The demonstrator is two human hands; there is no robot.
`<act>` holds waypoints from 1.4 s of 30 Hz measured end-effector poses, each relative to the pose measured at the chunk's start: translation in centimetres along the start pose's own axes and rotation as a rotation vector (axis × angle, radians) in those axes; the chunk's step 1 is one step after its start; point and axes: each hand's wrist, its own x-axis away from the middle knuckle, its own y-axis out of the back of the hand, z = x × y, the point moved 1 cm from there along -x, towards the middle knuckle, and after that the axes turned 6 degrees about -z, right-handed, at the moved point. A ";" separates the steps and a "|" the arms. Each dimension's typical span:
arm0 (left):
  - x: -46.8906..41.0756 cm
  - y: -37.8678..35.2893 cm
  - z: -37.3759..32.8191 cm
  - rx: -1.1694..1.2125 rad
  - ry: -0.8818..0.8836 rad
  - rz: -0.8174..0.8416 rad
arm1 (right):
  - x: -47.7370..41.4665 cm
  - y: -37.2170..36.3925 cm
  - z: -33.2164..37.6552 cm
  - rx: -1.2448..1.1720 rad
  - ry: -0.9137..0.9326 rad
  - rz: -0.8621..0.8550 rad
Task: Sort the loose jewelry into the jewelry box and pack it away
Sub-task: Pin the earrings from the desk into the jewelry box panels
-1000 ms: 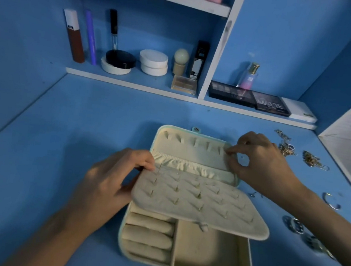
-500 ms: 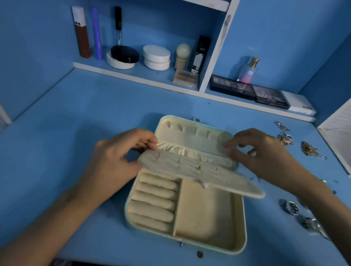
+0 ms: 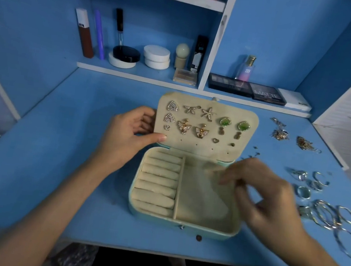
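Jewelry box (image 3: 181,224) open — earrings (image 3: 201,131) pinned on flap (image 3: 203,147); left hand (image 3: 125,134) fingers grasp flap; right hand (image 3: 268,195) blurred — unclear.

1. The jewelry box (image 3: 181,223) sits open in the middle of the worktop (image 3: 56,162), near its front edge.
2. Its earring panel (image 3: 204,146) stands up at the back of the box, with earrings (image 3: 183,126) pinned in rows across it.
3. Inside the box, ring rolls (image 3: 157,181) fill the left compartment, and an open compartment (image 3: 201,202) lies to their right.
4. My left hand (image 3: 127,136) holds the panel's left edge. My right hand (image 3: 268,195) hangs over the right compartment, too blurred to tell its grip.
5. To the right of the box, chains (image 3: 279,132) lie at the back, rings (image 3: 303,179) are nearer, and bangles (image 3: 332,216) are nearest me.
6. Behind the worktop, a shelf (image 3: 137,74) carries cosmetics. Eyeshadow palettes (image 3: 229,84) lie to the right of its divider (image 3: 213,49), with a perfume bottle (image 3: 247,68) behind them.
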 end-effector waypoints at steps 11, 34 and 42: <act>-0.1 -0.4 0.7 0.081 0.051 -0.002 | 0.0 -2.3 -1.2 0.282 0.064 0.452; -0.2 -0.3 1.1 0.052 0.067 0.030 | -2.0 2.0 -6.8 0.084 -0.339 -0.208; -0.3 -0.4 1.6 0.024 0.036 0.047 | -2.0 2.7 -9.3 0.250 -0.502 0.004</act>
